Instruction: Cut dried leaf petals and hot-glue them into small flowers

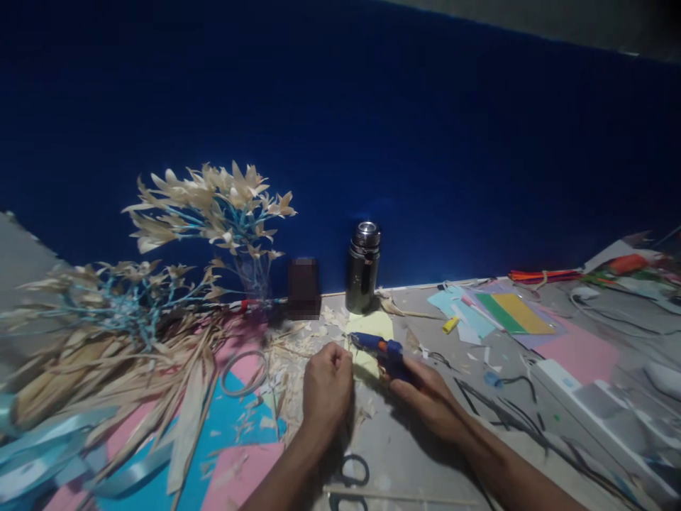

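In my right hand (430,397) is a blue glue gun (391,349), its nozzle pointing left and close to my left hand. My left hand (328,380) is closed, with the fingertips pinched together near the nozzle; what they hold is too small or hidden to make out. Pale yellow paper (379,323) lies under the glue gun. Dry husk scraps (290,351) are scattered to the left of my left hand. Dark-handled scissors (355,470) lie on the table between my forearms.
A dark metal flask (364,270) stands against the blue wall. Husk flowers on blue stems (213,206) stand in a vase at left, above dried husks (101,383) and light blue ribbon (47,447). Coloured sheets (513,312), cables (505,408) and a white power strip (596,419) lie right.
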Demonstrator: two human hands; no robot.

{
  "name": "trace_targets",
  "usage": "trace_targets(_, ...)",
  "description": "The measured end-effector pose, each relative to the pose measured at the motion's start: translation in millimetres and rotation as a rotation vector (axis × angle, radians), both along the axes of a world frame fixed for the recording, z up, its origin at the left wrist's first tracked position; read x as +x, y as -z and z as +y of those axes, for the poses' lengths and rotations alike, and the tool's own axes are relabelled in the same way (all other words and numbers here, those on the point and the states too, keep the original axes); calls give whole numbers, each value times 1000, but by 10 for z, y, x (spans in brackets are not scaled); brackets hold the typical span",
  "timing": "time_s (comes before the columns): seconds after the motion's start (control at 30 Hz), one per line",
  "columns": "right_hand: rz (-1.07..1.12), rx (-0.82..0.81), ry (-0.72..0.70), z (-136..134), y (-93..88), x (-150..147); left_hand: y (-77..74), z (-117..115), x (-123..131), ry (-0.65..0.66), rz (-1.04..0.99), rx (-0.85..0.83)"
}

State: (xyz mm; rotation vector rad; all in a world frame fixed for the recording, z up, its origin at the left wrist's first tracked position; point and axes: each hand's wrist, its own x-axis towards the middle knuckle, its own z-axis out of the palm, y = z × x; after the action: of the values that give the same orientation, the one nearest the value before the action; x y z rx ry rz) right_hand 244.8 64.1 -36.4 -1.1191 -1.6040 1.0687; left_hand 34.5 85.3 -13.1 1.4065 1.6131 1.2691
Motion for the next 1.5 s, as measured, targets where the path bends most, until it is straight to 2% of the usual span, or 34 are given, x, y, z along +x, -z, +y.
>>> trace_targets(0.13, 248, -111, -12, 36, -134, -43, 40, -57, 2, -6, -45, -8)
trace_targets(0.27, 374, -207, -9, 47, -148, -70, -70, -166, 113, 25, -172, 60)
trace_targets(0.4, 375, -218, -5, 34, -140, -110, -175, -230, 285, 121, -171, 98)
trace_targets(0.6, 397, -231, -67, 43, -152, -139, -183, -240, 389, 157, -20, 119)
trace_targets(0.73, 415, -275, -93, 41, -169, -140, -170, -236, 364, 133, 39, 126)
trace_targets(0.93, 399, -295, -120, 22, -186, -131, -157, -138, 281, 24, 106, 95)
trace_targets(1.17, 345, -308, -110, 25, -145, -122, -92, -41, 170, -2, 80, 83)
trace_targets(1.33, 385, -337, -80, 31, -128, -126, -105, -100, 171, -19, 103, 154)
trace_targets(1.5, 390, -294, -50, 53, -72, -117, -156, -243, 313, 105, -40, 90)
